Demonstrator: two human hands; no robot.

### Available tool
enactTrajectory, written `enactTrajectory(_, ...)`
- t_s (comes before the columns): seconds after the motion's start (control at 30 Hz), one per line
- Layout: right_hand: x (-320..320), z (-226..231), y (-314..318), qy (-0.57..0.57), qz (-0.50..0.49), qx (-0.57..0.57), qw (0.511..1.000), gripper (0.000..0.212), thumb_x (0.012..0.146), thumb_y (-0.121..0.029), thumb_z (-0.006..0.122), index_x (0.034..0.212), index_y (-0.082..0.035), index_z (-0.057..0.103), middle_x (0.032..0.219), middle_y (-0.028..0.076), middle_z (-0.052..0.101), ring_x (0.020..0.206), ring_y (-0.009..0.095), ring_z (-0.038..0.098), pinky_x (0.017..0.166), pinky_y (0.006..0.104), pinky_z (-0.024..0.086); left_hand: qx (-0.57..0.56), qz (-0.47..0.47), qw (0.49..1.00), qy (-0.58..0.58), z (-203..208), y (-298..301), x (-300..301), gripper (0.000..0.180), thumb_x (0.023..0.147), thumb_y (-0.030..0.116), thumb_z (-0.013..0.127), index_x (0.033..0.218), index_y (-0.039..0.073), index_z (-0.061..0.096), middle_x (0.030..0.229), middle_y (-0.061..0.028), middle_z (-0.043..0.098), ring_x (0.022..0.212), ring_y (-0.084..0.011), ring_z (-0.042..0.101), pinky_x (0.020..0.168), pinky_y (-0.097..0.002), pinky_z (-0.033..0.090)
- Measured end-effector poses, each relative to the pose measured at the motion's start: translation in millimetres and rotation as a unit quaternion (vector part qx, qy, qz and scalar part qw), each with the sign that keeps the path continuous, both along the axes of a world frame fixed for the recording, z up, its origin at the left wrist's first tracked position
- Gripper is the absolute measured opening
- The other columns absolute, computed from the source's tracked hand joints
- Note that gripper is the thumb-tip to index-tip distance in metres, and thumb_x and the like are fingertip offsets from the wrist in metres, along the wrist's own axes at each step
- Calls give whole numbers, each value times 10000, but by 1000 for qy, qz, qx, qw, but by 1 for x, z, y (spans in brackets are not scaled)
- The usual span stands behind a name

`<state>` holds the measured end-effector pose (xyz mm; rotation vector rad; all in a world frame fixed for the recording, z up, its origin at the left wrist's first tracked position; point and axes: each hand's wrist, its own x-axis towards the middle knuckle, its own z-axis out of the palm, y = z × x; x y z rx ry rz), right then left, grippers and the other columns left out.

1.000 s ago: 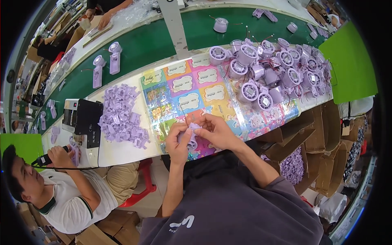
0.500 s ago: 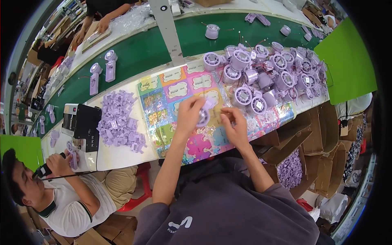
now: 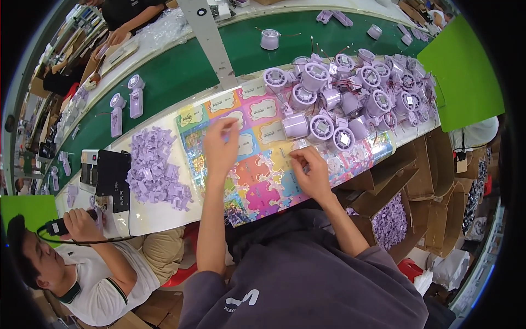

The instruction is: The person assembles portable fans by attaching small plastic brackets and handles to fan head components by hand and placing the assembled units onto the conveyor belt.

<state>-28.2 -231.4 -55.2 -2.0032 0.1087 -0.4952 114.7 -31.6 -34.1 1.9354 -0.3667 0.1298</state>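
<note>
My left hand (image 3: pixel 222 147) hangs over the colourful printed sheet (image 3: pixel 260 186), its fingers loosely bent and apart with nothing visible in them. My right hand (image 3: pixel 310 172) is above the sheet's middle, fingers half curled and nothing visible between them. Beyond it, a light purple round housing (image 3: pixel 296 125) lies on its side at the near left edge of a heap of similar purple fan-like housings (image 3: pixel 378 100) with thin wires. To the left of the sheet is a pile of small purple plastic pieces (image 3: pixel 156 170).
A green conveyor belt (image 3: pixel 181 68) runs behind the table, carrying purple parts and crossed by a metal post (image 3: pixel 211 46). At left, a co-worker (image 3: pixel 98 268) holds a black power tool beside a black box (image 3: pixel 114 181). Cardboard boxes (image 3: pixel 422 175) stand at right near a green panel (image 3: pixel 466 77).
The purple round housing that was in my left hand now lies beside the heap. My left hand has moved left, away from my right hand, whose fingers have curled more. The view has shifted slightly.
</note>
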Motion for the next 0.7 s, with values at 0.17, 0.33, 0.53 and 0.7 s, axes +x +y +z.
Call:
enactTrajectory(0.17, 2, 7, 8, 9, 6, -12, 1000, 106, 860, 30, 673, 963, 5, 664, 839, 100, 609, 690, 194, 598, 628, 298, 473, 133, 116, 978, -108, -25, 40, -19, 104, 883, 50, 652, 974, 8, 679, 877, -122, 617, 814, -284, 618, 720, -384, 499)
enactTrajectory(0.33, 0, 2, 11, -3, 13, -38, 999, 112, 860, 41, 681, 961, -4, 668, 839, 101, 611, 689, 197, 599, 610, 296, 468, 172, 99, 960, -195, -35, 37, -21, 71, 840, 28, 666, 909, 16, 659, 854, -112, 581, 785, -288, 598, 705, -391, 475)
enactTrajectory(0.53, 3, 1, 18, 4, 24, -85, 996, 114, 846, 37, 672, 951, -6, 679, 871, 106, 632, 728, 218, 654, 641, 315, 533, 153, 123, 974, -110, -33, 38, -17, 56, 834, 38, 670, 888, 38, 659, 792, -93, 586, 754, -286, 604, 694, -407, 477)
enactTrajectory(0.7, 28, 19, 60, -52, 96, 6, 994, 140, 813, 36, 697, 938, -26, 693, 866, 114, 627, 733, 245, 635, 644, 313, 516, 190, 146, 957, -161, -34, 30, -10, 48, 836, 63, 674, 880, 70, 656, 758, -85, 572, 714, -283, 583, 659, -407, 471)
